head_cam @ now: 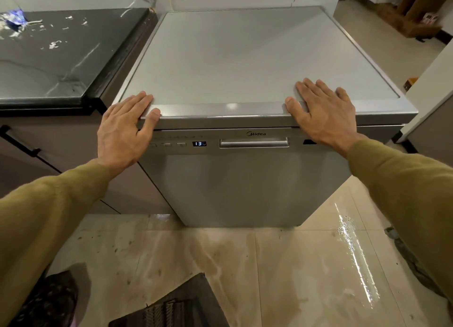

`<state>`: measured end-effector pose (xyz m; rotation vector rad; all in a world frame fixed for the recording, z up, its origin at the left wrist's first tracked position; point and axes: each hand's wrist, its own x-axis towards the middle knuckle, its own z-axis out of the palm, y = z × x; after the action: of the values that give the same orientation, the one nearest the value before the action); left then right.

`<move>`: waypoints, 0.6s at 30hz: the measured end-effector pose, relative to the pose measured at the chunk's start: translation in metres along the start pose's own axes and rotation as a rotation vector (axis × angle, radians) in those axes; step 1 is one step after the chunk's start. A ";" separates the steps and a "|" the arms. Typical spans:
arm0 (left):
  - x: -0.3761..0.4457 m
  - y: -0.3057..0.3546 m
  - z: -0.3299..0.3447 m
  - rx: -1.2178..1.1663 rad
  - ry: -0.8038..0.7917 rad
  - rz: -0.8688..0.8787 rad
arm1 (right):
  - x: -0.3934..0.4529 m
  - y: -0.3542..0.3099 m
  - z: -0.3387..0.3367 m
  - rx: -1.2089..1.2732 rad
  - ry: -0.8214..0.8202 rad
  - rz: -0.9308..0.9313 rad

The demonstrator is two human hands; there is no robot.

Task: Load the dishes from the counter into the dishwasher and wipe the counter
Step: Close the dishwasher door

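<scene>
Left hand [122, 128] and right hand [321, 111]: flat, fingers spread, holding nothing, on the front top edge of the shut dishwasher [245, 174], frame centre; dark table [61, 64] upper left, crumb-strewn; advisably pull handle [253, 143] next.

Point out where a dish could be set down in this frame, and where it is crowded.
The dishwasher top is bare behind the left hand and right hand, which rest flat along its front edge. The dark counter is bare near its front; scraps and a crumpled wrapper crowd its back.
</scene>
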<state>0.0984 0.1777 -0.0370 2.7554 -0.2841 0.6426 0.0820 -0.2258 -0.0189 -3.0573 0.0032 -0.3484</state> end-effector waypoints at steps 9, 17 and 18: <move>0.000 0.001 0.002 -0.002 0.010 -0.016 | 0.000 0.000 0.001 0.005 0.005 0.010; 0.002 0.005 0.001 0.009 -0.055 -0.066 | 0.000 0.000 0.001 0.023 -0.032 0.019; 0.002 0.005 0.001 0.008 -0.061 -0.072 | 0.001 0.000 0.000 0.027 -0.039 0.021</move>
<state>0.0995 0.1728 -0.0357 2.7825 -0.1948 0.5441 0.0827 -0.2255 -0.0190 -3.0346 0.0284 -0.2853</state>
